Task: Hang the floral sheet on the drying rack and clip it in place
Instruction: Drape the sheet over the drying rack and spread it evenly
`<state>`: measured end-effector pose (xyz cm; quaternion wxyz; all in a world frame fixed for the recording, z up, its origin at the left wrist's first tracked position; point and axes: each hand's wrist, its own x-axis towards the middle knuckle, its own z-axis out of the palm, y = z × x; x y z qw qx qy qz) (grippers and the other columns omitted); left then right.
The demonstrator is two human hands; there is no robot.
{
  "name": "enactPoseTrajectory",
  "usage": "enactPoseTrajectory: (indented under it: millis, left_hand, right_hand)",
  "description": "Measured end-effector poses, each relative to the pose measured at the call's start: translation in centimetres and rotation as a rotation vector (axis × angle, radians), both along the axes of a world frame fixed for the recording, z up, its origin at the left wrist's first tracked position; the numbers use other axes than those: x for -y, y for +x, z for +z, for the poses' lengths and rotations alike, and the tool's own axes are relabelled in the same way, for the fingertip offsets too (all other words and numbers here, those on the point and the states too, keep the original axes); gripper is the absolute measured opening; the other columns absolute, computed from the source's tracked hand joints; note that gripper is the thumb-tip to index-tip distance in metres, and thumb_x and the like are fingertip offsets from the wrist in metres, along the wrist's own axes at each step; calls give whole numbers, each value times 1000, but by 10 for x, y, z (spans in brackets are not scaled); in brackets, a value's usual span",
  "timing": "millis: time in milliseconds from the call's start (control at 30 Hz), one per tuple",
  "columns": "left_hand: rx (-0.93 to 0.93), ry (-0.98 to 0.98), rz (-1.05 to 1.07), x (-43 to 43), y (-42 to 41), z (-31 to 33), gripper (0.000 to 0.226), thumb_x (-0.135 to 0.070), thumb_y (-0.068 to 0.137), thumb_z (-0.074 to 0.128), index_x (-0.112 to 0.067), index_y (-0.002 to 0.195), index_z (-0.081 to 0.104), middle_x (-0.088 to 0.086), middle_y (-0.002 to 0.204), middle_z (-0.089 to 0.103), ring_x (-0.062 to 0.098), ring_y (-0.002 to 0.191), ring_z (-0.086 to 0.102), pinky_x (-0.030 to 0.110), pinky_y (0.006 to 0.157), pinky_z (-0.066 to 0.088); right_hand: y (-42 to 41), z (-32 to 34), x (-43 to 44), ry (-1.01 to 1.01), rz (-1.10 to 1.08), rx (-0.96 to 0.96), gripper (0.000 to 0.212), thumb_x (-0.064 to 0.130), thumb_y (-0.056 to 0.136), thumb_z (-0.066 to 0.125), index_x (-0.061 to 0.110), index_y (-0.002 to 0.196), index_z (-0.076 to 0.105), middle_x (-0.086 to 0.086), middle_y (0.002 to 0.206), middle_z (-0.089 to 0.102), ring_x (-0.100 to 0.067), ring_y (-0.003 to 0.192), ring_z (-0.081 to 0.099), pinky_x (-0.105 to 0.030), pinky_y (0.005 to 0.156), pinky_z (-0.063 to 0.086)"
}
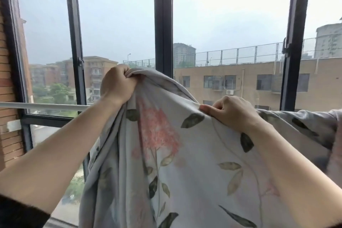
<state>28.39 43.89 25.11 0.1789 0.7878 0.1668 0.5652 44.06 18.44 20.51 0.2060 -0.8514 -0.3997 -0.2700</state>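
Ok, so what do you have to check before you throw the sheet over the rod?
1. Left hand grips the sheet: ok, it holds a bunched edge up high.
2. Right hand grips the sheet: ok, it pinches the top fold.
3. Bare rod free for the left part: ok, nothing hangs on the stretch in view.
4. Left part over the rod: not ok, it hangs on the near side.
5. Right part over the rod: cannot tell, the cloth hides the rod there.
6. Clips within reach: cannot tell, none in view.
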Motion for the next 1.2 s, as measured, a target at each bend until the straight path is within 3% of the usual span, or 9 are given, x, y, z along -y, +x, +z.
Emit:
enactPoseTrajectory:
  millis: [67,133,233,467,600,767,933,1067,1200]
  left_hand:
    - [-146,78,146,-8,17,-2,14,-24,85,59,-12,78,60,5,70,58,27,68,51,31,56,36]
    - [-458,84,277,-16,30,-12,20,-32,82,60,-14,89,66,6,83,65,27,76,56,31,66,43]
    - [-686,69,296,-26,39,-18,23,-43,78,61,-21,80,66,0,78,64,22,78,59,29,67,42]
    - [-650,94,309,-40,36,-20,29,-51,79,58,-23,75,65,-1,78,66,24,81,61,29,67,43]
    - [-640,117,317,-35,36,-21,27,-48,81,58,-23,78,66,0,81,65,25,82,59,28,67,39]
    - [-620,142,315,-24,38,-22,24,-44,82,58,-22,80,66,2,81,65,25,82,60,28,64,39]
    - [-534,169,295,-27,32,-28,23,-41,83,58,-20,80,65,5,83,64,27,80,56,28,64,38]
    - [-445,55,66,-40,15,-36,19,-39,80,65,-21,77,61,-1,79,60,25,84,59,28,65,37]
    - [-313,-79,-188,-38,-16,-54,36,-44,70,80,-24,96,65,-10,88,66,10,84,62,24,68,45]
  right_hand:
    - [3,1,-3,15,-12,-5,72,77,83,38,15,63,70,-2,54,60,-20,59,59,-31,58,48]
    - [7,2,-3,31,-8,-18,74,74,83,41,10,52,61,-5,50,58,-20,55,58,-32,59,50]
    - [14,4,-2,23,-3,-47,72,68,87,43,16,39,45,4,41,48,-14,47,50,-29,54,46]
    - [9,8,-14,-35,28,-103,61,66,88,45,20,47,55,6,48,54,-15,55,56,-33,60,52]
    - [-11,5,-30,36,172,-57,27,49,88,60,28,98,73,8,91,71,-12,86,65,-33,80,55]
    - [-40,-2,-78,-31,298,13,48,43,89,63,26,133,56,4,127,64,-15,113,60,-27,92,47]
    - [-46,-6,-119,-75,252,116,39,39,93,55,41,132,53,9,121,67,-18,111,61,-28,73,42]
    - [-44,-5,-125,-92,233,45,37,37,95,52,56,127,51,24,127,61,-9,119,56,-22,78,36]
    - [-45,0,-125,-125,222,31,40,33,95,55,55,128,51,22,128,61,-10,118,57,-21,78,36]
